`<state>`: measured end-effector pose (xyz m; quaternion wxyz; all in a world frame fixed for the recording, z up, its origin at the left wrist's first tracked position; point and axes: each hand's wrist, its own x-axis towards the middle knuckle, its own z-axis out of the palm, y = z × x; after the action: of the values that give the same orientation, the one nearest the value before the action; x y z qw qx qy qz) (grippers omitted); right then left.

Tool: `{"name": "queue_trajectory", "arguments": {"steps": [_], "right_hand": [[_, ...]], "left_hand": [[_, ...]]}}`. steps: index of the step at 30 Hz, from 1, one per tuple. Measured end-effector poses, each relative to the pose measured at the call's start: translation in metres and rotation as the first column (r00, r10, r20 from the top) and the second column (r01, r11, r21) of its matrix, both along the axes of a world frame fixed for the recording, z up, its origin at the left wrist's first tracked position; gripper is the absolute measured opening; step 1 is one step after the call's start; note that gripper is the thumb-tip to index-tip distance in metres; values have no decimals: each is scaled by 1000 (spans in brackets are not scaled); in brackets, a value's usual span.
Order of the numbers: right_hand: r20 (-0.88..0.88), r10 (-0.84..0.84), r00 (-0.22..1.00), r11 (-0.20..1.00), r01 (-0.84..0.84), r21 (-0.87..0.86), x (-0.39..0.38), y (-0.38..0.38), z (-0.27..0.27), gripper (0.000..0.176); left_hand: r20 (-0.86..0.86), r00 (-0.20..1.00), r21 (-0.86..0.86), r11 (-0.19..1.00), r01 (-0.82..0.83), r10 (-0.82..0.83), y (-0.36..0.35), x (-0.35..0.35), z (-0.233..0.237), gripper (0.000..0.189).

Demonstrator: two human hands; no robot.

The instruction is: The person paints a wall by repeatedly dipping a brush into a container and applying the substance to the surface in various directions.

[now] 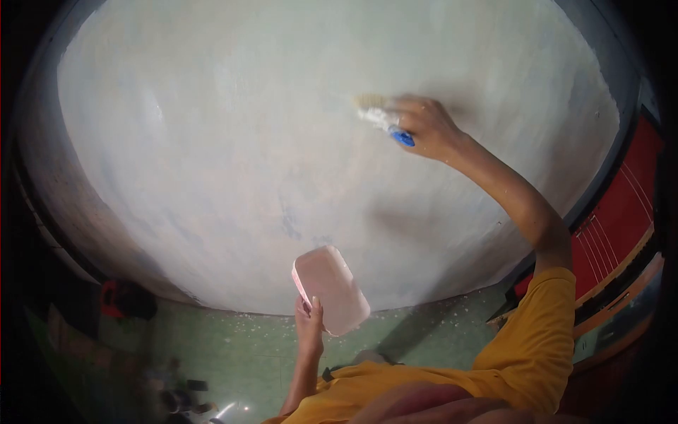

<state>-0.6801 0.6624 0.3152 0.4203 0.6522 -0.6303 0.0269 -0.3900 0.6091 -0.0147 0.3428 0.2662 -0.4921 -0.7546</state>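
The right hand (427, 127), upper centre-right of frame, grips a blue-handled paintbrush (376, 116), bristles (369, 101) at the pale wall (212, 141). The left hand (309, 325), lower centre, grips a pink rectangular tub (330, 290) above white-speckled green floor (247, 339).

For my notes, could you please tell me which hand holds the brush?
The right hand, higher up, holds the brush; the left hand, lower down, holds the pale pink container.
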Motion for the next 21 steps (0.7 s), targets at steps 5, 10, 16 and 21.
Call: {"name": "queue_trajectory", "arguments": {"steps": [5, 10, 16, 21], "right_hand": [[175, -163, 971, 975, 186, -122, -16, -2, 65, 13], [98, -151, 984, 836, 180, -519, 20, -9, 183, 18], [-249, -110, 962, 902, -9, -432, -7, -27, 121, 15], [-280, -59, 958, 990, 21, -139, -5, -18, -39, 28]], "left_hand": [[-25, 1000, -10, 1000, 13, -13, 0, 0, 2, 50], [-28, 999, 19, 999, 45, -44, -3, 1, -3, 49], [50, 997, 32, 998, 60, -61, -6, 4, 1, 48], [41, 998, -13, 999, 43, -43, -4, 5, 4, 49]]}}
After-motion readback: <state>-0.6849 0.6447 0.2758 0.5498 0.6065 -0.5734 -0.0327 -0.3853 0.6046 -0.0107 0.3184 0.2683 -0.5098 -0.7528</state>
